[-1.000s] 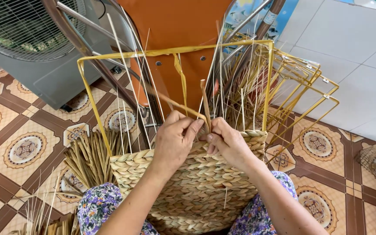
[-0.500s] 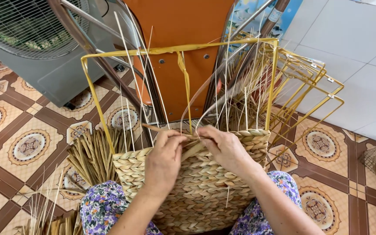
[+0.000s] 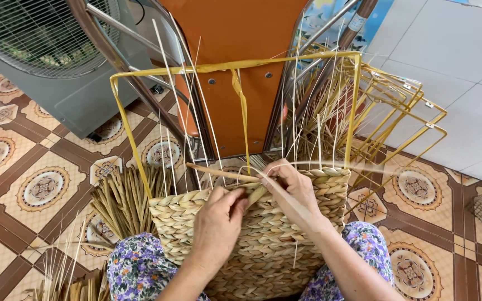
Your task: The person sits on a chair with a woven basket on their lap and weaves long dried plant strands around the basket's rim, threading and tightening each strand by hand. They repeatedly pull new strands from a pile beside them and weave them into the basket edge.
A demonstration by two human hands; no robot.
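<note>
A half-woven straw basket (image 3: 185, 223) rests on my lap, built around a yellow wire frame (image 3: 235, 66) whose top rises above the weave. My left hand (image 3: 218, 223) presses on the basket's upper rim and pinches a flat straw strand (image 3: 213, 171) that runs off to the left. My right hand (image 3: 291, 187) grips the same strand at the rim beside it, with the fingers curled round the braid. Thin pale upright stakes (image 3: 174, 95) stick up from the woven wall between the frame bars.
A bundle of loose straw (image 3: 121, 198) lies on the patterned floor tiles at my left knee. Spare yellow wire frames (image 3: 403, 111) are stacked at the right. An orange chair (image 3: 235, 39) with metal legs stands right behind the basket, and a grey fan (image 3: 40, 39) sits at upper left.
Both hands have dropped from the upright stakes down to the basket's rim. The strand they hold now lies flatter along the rim, pointing left.
</note>
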